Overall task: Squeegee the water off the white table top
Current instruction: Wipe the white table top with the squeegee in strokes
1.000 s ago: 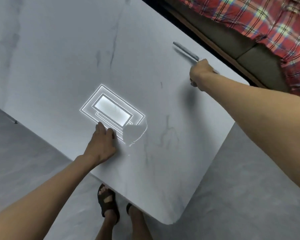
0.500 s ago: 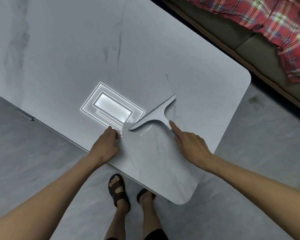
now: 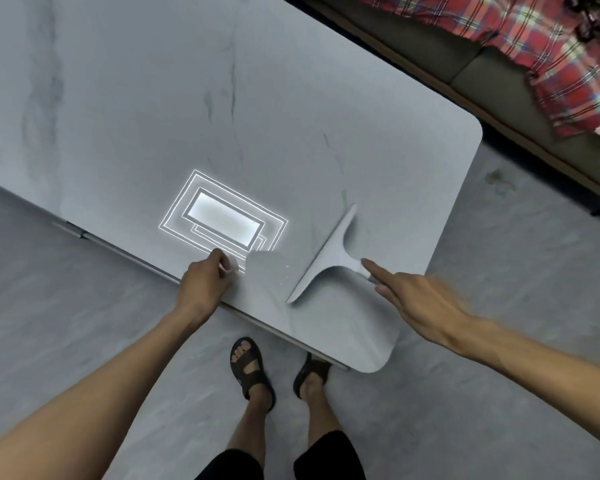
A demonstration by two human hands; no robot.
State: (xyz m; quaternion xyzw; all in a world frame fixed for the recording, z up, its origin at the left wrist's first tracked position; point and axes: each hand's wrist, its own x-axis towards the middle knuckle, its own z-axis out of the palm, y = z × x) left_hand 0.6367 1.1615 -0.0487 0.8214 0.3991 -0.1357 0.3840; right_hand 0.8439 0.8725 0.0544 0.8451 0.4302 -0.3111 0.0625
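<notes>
The white marble-look table top (image 3: 153, 98) fills the upper left of the head view. A grey T-shaped squeegee (image 3: 326, 261) lies with its blade on the table near the front edge, slanting from lower left to upper right. My right hand (image 3: 416, 299) holds its short handle from the right, index finger stretched along it. A thin film of water (image 3: 267, 268) with a few droplets lies just left of the blade. My left hand (image 3: 203, 289) rests at the table's front edge, fingers curled and holding nothing.
A bright ceiling-light reflection (image 3: 222, 218) shines on the table beside my left hand. My sandalled feet (image 3: 253, 368) stand on the grey floor below the table's rounded corner (image 3: 378, 365). A sofa with a red plaid cloth (image 3: 534, 39) lies beyond the far edge.
My right hand has drawn the squeegee from the far right edge toward the near edge, then slightly right. The fingers of my left hand have curled in.
</notes>
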